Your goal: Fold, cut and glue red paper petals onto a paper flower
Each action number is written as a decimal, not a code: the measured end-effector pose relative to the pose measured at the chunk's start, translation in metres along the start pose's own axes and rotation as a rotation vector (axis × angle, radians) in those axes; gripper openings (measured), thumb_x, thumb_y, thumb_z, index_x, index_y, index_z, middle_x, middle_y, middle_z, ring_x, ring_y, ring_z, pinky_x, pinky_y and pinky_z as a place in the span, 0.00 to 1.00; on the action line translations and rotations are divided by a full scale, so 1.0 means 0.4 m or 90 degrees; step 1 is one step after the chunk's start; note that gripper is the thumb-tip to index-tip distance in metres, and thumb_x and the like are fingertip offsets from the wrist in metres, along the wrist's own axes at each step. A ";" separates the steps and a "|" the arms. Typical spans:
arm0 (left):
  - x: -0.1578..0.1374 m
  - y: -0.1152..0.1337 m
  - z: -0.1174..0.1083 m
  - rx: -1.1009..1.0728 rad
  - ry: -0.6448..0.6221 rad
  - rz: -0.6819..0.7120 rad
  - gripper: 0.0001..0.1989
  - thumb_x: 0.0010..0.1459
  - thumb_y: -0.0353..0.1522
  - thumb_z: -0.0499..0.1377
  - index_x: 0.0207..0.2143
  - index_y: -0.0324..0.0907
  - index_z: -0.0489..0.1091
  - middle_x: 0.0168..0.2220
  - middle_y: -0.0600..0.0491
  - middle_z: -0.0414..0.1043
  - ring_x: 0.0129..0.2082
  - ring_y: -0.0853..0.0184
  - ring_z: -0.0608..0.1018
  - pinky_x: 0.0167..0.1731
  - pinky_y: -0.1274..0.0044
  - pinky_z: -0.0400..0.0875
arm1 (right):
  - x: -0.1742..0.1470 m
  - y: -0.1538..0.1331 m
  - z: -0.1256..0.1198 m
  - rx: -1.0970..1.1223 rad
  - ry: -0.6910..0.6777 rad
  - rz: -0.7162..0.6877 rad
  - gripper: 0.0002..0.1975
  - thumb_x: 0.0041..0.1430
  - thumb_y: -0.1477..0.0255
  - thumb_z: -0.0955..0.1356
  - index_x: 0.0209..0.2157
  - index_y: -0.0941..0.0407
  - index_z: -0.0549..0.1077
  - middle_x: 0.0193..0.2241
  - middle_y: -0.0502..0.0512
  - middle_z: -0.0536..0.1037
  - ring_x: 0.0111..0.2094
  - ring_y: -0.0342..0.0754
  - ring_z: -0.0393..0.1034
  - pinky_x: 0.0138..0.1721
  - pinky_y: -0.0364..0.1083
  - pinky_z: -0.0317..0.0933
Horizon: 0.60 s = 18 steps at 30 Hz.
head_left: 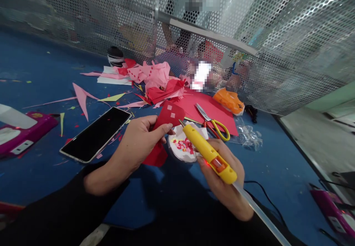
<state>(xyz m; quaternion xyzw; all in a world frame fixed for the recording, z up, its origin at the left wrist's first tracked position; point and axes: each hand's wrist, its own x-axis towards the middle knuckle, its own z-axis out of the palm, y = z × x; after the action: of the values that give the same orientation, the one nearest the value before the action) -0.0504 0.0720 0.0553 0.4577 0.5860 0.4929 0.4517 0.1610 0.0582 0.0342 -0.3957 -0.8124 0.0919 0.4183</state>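
Note:
Between the thumb and fingers of my left hand is a red paper piece with pink squares on it. My right hand is wrapped round a yellow hot glue gun, whose glue stick sticks out at the back. The gun's metal tip is close to the right edge of the red paper; whether it touches I cannot tell. Just beyond and below the tip, a white round dish holds small red, pink and yellow paper bits, partly hidden by the gun.
Scissors rest on red paper sheets. A phone lies left of my left hand, near a purple power strip. Pink paper scraps, a black spool and an orange bag lie before a perforated metal screen.

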 end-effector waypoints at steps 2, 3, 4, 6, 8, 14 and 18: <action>0.000 -0.001 0.001 0.012 0.003 -0.001 0.11 0.52 0.40 0.66 0.27 0.41 0.79 0.17 0.56 0.70 0.16 0.73 0.66 0.15 0.82 0.59 | -0.012 0.006 0.003 0.003 -0.006 0.006 0.05 0.64 0.70 0.68 0.41 0.52 0.69 0.35 0.50 0.76 0.33 0.44 0.74 0.34 0.42 0.68; -0.001 -0.001 0.002 0.016 0.003 -0.002 0.11 0.53 0.40 0.66 0.27 0.41 0.79 0.17 0.56 0.70 0.15 0.73 0.66 0.15 0.82 0.59 | -0.016 0.008 0.004 0.007 -0.012 0.006 0.05 0.64 0.70 0.68 0.41 0.52 0.69 0.34 0.50 0.76 0.33 0.44 0.73 0.34 0.43 0.68; -0.001 -0.001 0.002 0.019 0.004 -0.003 0.11 0.53 0.40 0.66 0.27 0.41 0.79 0.18 0.56 0.70 0.15 0.73 0.66 0.15 0.82 0.59 | -0.018 0.010 0.005 0.010 -0.020 0.007 0.05 0.64 0.70 0.68 0.40 0.52 0.69 0.34 0.49 0.76 0.32 0.44 0.73 0.33 0.43 0.67; -0.002 -0.002 0.003 0.021 0.002 -0.003 0.11 0.53 0.40 0.66 0.28 0.41 0.79 0.18 0.56 0.71 0.15 0.73 0.67 0.15 0.82 0.60 | -0.019 0.012 0.006 0.006 -0.033 0.009 0.04 0.64 0.69 0.68 0.39 0.53 0.68 0.32 0.49 0.75 0.31 0.44 0.72 0.31 0.43 0.66; -0.003 -0.001 0.004 0.027 0.001 -0.003 0.11 0.53 0.40 0.66 0.28 0.41 0.79 0.18 0.56 0.71 0.16 0.73 0.67 0.15 0.82 0.60 | -0.019 0.012 0.006 -0.007 -0.033 0.009 0.04 0.64 0.69 0.68 0.38 0.53 0.68 0.32 0.49 0.74 0.30 0.44 0.71 0.31 0.44 0.65; -0.004 -0.004 0.006 0.035 -0.007 0.014 0.11 0.54 0.40 0.66 0.28 0.41 0.79 0.20 0.56 0.73 0.17 0.73 0.69 0.17 0.82 0.62 | -0.015 0.007 0.007 -0.018 -0.038 0.007 0.04 0.66 0.69 0.67 0.36 0.53 0.68 0.30 0.49 0.73 0.29 0.44 0.70 0.30 0.45 0.63; -0.003 -0.004 0.006 0.032 -0.006 0.023 0.10 0.54 0.39 0.66 0.27 0.42 0.79 0.19 0.57 0.72 0.18 0.73 0.69 0.18 0.82 0.63 | -0.015 0.006 0.006 -0.023 -0.037 0.009 0.04 0.65 0.69 0.67 0.37 0.54 0.68 0.30 0.50 0.73 0.28 0.45 0.69 0.30 0.46 0.63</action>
<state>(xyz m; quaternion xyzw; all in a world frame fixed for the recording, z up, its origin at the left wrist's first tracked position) -0.0479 0.0710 0.0535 0.4818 0.5877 0.4840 0.4338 0.1626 0.0557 0.0280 -0.4065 -0.8229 0.0915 0.3864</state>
